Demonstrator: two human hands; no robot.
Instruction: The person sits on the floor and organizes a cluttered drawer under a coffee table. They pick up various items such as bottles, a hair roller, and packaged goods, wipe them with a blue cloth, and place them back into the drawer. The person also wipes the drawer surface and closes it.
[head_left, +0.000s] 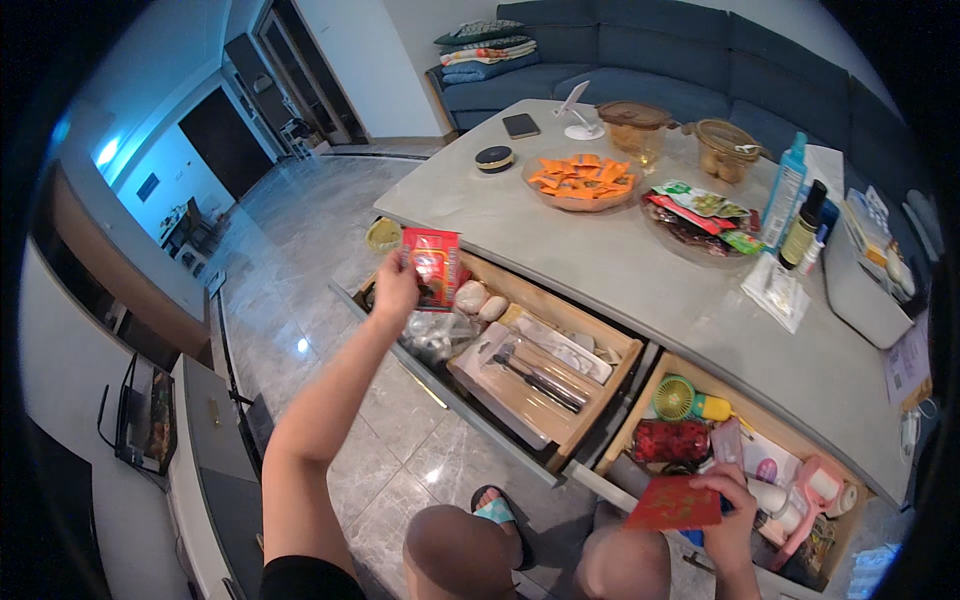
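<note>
My left hand (396, 283) grips a red snack packet (433, 262) by its left edge, above the far end of the left drawer. Below it, the open left drawer (626, 367) contains a clear plastic package with dark-handled tools (536, 375), white rounded items (474, 298) and crumpled clear plastic (439, 335). My right hand (729, 517) pinches a flat red packet with gold markings (673, 504) over the front of the open right drawer (840, 574). Inside that drawer lie a green and yellow handheld fan (675, 397), a dark red package (670, 440) and a pink tape dispenser (806, 499).
The grey coffee table (570, 262) carries a bowl of orange-wrapped snacks (581, 184), a bowl of mixed packets (701, 217), lidded brown containers (634, 131), a blue bottle (784, 191) and a grey bin (862, 277). A blue sofa (660, 60) stands behind. My knees are just below the drawers.
</note>
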